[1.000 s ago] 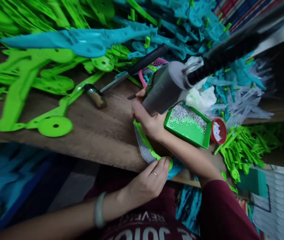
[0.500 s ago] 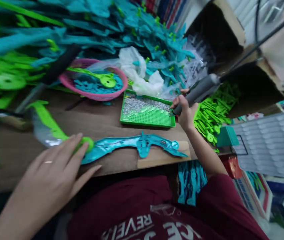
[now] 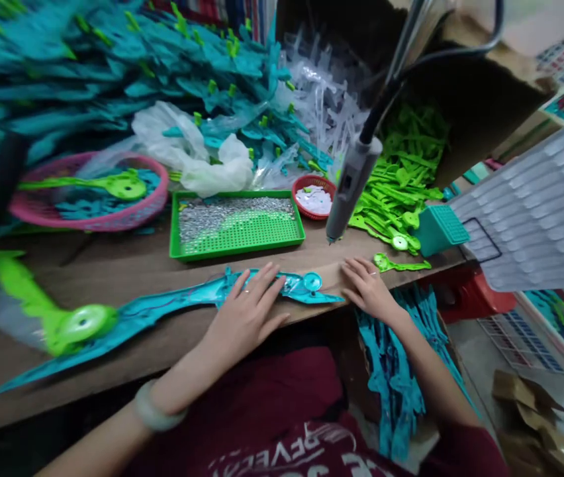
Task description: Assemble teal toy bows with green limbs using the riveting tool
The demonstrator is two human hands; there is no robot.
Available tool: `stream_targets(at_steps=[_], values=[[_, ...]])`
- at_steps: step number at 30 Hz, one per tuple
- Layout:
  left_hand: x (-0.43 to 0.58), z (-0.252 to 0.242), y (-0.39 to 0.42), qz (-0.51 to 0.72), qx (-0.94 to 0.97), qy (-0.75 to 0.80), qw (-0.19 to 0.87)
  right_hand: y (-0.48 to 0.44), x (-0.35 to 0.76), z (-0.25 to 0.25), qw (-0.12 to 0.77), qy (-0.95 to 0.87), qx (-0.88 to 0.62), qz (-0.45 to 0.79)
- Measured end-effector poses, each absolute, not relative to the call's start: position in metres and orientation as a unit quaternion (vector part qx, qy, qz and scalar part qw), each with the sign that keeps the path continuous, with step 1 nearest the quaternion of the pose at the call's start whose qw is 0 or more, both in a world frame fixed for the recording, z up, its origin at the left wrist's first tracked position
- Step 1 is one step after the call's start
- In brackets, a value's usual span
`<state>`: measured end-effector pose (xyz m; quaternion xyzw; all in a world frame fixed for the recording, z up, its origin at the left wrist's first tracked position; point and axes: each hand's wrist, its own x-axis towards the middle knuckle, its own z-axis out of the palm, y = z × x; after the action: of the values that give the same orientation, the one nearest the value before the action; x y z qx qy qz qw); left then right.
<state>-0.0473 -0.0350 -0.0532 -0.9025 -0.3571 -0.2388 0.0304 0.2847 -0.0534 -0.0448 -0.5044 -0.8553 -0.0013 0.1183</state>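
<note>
A long teal plastic toy part (image 3: pixel 173 306), shaped like a bow half, lies along the table's front edge. My left hand (image 3: pixel 247 305) rests flat on its right portion, fingers stretched out. A lime-green arm with a round disc (image 3: pixel 83 324) lies on the teal part's left portion. Just past the teal part's right tip, my right hand (image 3: pixel 369 288) lies with fingers extended on a pale board (image 3: pixel 329 281), holding nothing. Above it, a grey electric screwdriver (image 3: pixel 354 182) hangs from its cable, tip down.
A green tray (image 3: pixel 237 250) of small metal screws stands behind the teal part, beside a red basket (image 3: pixel 313 215) of white pieces. A pink basket (image 3: pixel 155 199) sits left. Piles of teal parts (image 3: pixel 88 86) and lime-green parts (image 3: pixel 391 192) rise behind. A teal box (image 3: pixel 441 228) stands right.
My right hand has let go of the screwdriver, which now hangs free, and come down to the board. My left hand has moved right along the teal part, off the green disc.
</note>
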Motion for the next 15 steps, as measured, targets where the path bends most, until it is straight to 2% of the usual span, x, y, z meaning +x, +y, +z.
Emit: stream_targets(at_steps=[3, 6, 9, 12, 15], values=[[-0.081, -0.041, -0.040, -0.280, -0.849, -0.448, 0.009, -0.060, 0.288, -0.057, 0.106, -0.884, -0.454, 0.003], [-0.116, -0.045, -0.040, -0.269, -0.813, -0.516, -0.019, -0.074, 0.289, -0.063, 0.165, -0.909, -0.378, -0.064], [-0.135, -0.065, -0.039, -0.228, -0.823, -0.520, 0.002, -0.101, 0.289, -0.062, 0.205, -0.924, -0.308, -0.097], [-0.133, -0.081, -0.038, -0.217, -0.819, -0.530, 0.037, -0.128, 0.282, -0.058, 0.193, -0.912, -0.359, -0.056], [-0.128, -0.081, -0.037, -0.220, -0.812, -0.537, 0.056, -0.132, 0.271, -0.055, 0.181, -0.850, -0.482, -0.115]])
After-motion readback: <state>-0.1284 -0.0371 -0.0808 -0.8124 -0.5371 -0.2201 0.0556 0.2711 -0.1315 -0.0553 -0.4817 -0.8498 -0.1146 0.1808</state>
